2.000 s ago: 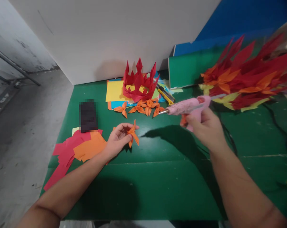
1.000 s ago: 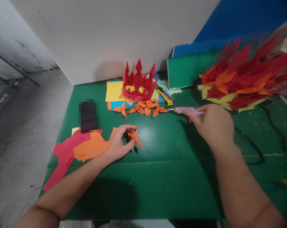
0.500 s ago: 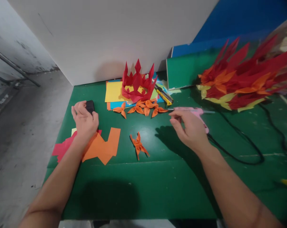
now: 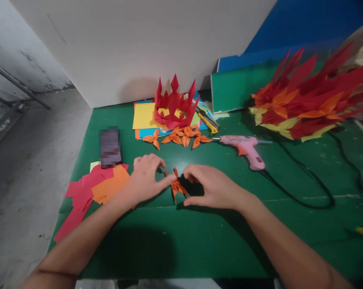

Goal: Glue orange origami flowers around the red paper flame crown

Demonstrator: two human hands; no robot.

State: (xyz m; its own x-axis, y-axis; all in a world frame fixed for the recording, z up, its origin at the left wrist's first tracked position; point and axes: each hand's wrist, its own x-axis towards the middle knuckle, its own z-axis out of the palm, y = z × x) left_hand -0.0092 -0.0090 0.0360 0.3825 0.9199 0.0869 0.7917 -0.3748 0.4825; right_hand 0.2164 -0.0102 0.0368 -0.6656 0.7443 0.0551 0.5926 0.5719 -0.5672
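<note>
A small orange folded paper flower (image 4: 177, 187) lies on the green table (image 4: 199, 241) in front of me. My left hand (image 4: 147, 178) comes in from the left with its fingers curled, and its fingertips pinch the flower's left side. My right hand (image 4: 213, 186) closes round the flower's right side, fingers above and thumb below. A pink glue gun (image 4: 246, 146) lies on its side to the right, apart from both hands, and its black cable (image 4: 304, 192) trails away across the table.
Red and orange paper pieces (image 4: 91, 190) and a dark phone (image 4: 110, 146) lie at the left. Behind are several orange flowers (image 4: 178, 138), a red paper crown (image 4: 173, 104) on coloured sheets, a yellow utility knife (image 4: 207, 120), a green board (image 4: 232, 90) and a large red-orange paper piece (image 4: 307, 96).
My right hand laid the glue gun on the table and came to the orange flower. My left hand set the flower down, reached to the phone, then came back to the flower.
</note>
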